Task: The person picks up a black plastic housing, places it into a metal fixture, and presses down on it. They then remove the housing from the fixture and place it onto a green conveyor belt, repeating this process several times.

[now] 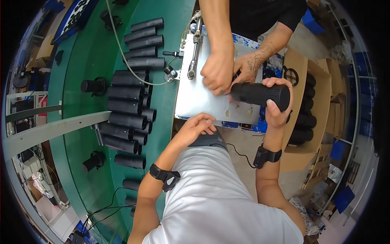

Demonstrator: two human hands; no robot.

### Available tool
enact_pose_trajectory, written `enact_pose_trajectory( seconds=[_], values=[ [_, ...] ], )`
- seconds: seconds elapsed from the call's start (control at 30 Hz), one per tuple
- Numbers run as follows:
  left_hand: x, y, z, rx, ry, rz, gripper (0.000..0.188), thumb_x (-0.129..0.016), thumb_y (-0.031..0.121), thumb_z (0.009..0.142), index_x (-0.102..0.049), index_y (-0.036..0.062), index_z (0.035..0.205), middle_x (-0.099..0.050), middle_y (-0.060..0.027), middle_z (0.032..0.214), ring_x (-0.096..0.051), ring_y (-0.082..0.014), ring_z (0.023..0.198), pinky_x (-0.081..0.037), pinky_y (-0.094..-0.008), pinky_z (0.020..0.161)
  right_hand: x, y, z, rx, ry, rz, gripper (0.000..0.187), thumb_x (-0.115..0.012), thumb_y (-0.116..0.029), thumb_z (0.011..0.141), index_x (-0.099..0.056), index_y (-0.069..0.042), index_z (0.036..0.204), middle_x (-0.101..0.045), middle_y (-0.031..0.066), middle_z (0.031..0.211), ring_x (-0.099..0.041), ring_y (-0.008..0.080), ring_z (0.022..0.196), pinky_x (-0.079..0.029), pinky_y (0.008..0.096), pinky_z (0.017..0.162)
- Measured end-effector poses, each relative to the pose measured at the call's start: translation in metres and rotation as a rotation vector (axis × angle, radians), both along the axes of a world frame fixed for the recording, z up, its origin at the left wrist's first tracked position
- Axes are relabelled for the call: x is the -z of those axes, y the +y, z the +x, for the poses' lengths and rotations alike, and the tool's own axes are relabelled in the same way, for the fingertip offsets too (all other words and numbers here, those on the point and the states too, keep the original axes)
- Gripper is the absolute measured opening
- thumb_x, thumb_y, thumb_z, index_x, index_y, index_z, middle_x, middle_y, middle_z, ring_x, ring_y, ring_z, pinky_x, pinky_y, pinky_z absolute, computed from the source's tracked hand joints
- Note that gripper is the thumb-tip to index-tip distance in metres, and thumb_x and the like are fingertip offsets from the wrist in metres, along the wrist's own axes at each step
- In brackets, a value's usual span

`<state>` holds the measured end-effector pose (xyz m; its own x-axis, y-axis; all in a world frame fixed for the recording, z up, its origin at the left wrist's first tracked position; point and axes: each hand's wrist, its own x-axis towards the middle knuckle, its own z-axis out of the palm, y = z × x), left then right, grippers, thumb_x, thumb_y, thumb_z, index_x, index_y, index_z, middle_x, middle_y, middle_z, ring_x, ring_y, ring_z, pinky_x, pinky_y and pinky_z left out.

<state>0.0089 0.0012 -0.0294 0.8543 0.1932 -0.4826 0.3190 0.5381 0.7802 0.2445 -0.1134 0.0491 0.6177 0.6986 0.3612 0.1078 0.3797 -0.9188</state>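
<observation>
My right hand [277,115] grips the wide, perforated end of a black plastic cylinder [254,93], held roughly level above a metal plate [190,97]. The thumb lies along its near side and the fingers wrap over its far side. At the plate's near edge, my left hand [198,128] is empty, its fingers loosely bent and apart. Across the plate is a co-worker, whose closed hand [218,72] and tattooed hand [248,67] come together by the cylinder's left end. What those fingers do there is partly hidden.
Several similar black cylinders [124,106] lie in rows on the green bench [160,101] at left. A lever clamp [194,61] and thin hose stand at the plate's left side. On the right, an open cardboard box [302,152] holds more cylinders. A pale metal bar [53,129] crosses the left.
</observation>
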Motion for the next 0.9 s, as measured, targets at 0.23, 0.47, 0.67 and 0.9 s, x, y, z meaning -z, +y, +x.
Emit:
enact_pose_trajectory(
  seconds=[0.23, 0.47, 0.67, 0.9],
  values=[
    [0.007, 0.004, -0.010, -0.071, 0.033, -0.050, 0.026, -0.047, 0.022, 0.098, -0.059, 0.0048, 0.115, -0.067, -0.0068, 0.096, -0.062, -0.0118, 0.086, -0.045, -0.0227, 0.076, -0.003, 0.008, 0.006, -0.004, -0.128, -0.002, 0.052, -0.065, -0.012, 0.067, -0.044, 0.000, 0.114, -0.054, 0.0156, 0.102, -0.052, 0.0259, 0.101, -0.039, 0.0408, 0.099],
    [0.010, 0.000, -0.014, -0.090, 0.014, -0.054, 0.026, -0.047, 0.022, 0.098, -0.059, 0.0051, 0.114, -0.067, -0.0062, 0.096, -0.062, -0.0114, 0.086, -0.045, -0.0226, 0.076, 0.032, 0.053, 0.015, -0.052, -0.179, -0.046, 0.046, -0.066, -0.001, 0.068, -0.048, 0.000, 0.110, -0.060, 0.0123, 0.102, -0.057, 0.0192, 0.099, -0.043, 0.0334, 0.095],
    [0.008, 0.003, -0.022, -0.124, 0.015, -0.062, 0.026, -0.048, 0.022, 0.098, -0.059, 0.0042, 0.113, -0.067, -0.0062, 0.095, -0.062, -0.0122, 0.085, -0.046, -0.0232, 0.077, 0.046, 0.081, 0.016, -0.027, -0.288, -0.298, 0.044, -0.069, -0.002, 0.073, -0.049, 0.000, 0.112, -0.061, 0.0105, 0.104, -0.058, 0.0166, 0.097, -0.045, 0.0300, 0.091],
    [-0.016, 0.057, -0.004, -0.348, -0.163, 0.259, 0.020, -0.050, 0.016, 0.097, -0.060, 0.0019, 0.107, -0.065, -0.0055, 0.085, -0.061, -0.0121, 0.081, -0.049, -0.0259, 0.075, 0.086, 0.095, -0.023, 0.403, -0.360, -0.208, 0.049, -0.076, -0.003, 0.076, -0.046, -0.001, 0.115, -0.061, 0.0091, 0.103, -0.058, 0.0157, 0.095, -0.045, 0.0282, 0.089]
  ],
)
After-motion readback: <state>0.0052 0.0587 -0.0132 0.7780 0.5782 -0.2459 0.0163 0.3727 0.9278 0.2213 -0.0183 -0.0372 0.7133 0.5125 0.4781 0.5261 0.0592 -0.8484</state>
